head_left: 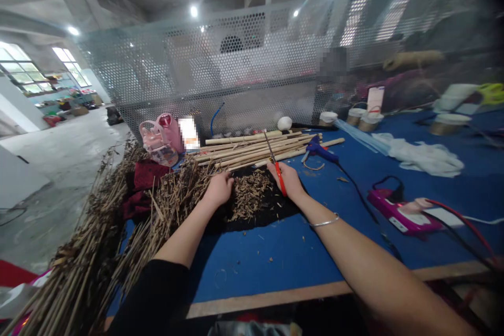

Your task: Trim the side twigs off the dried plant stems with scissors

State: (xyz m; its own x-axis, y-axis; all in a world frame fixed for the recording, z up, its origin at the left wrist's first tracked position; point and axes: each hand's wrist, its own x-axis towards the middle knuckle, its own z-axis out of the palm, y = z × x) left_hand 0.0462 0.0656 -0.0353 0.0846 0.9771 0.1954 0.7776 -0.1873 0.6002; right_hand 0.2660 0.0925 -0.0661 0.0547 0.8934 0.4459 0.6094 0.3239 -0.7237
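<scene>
Worktop [252,268]: blue.
Dried stalks [81,268]: piled along its left side.
Sticks [255,152]: loosely side by side, toward the back.
Black cloth [285,207]: under heaped clippings [250,197].
Left hand [220,189]: partly curled beside the heap; cannot tell if it grips anything.
Right hand [291,181]: closed round red-handled scissors [280,176].

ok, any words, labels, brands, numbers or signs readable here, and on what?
No readable text anywhere.
Bright screen: pixelated, unreadable.
Pale phone-like slab: too small and blurred.
Power strip: no lettering I can make out.
Glue gun, scissors: same, nothing legible.
</scene>
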